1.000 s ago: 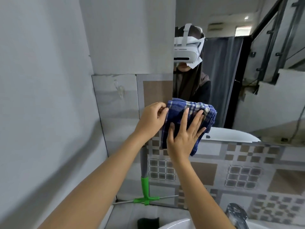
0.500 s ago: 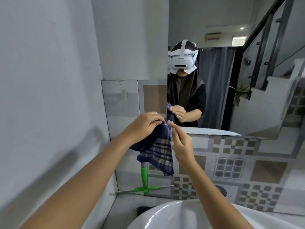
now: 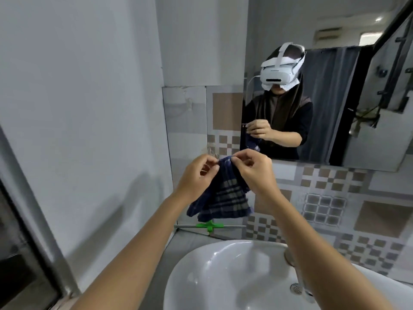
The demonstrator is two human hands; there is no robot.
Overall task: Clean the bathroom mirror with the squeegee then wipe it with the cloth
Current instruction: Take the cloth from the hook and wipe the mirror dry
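Observation:
A dark blue checked cloth hangs from both my hands in front of the tiled wall, just below the mirror's lower left corner. My left hand pinches its top edge on the left, and my right hand pinches it on the right, the fingertips close together. The mirror fills the upper right and reflects a person wearing a white headset. The green squeegee stands against the wall behind the sink, its upper part hidden by the cloth.
A white sink lies below my arms, with a chrome tap at its right. A plain grey wall closes the left side, with a dark framed opening at lower left. Patterned tiles cover the wall under the mirror.
The cloth has come off the mirror glass, where both hands pressed it, and now hangs lower, held by its top edge. My view has tilted down, showing more of the sink.

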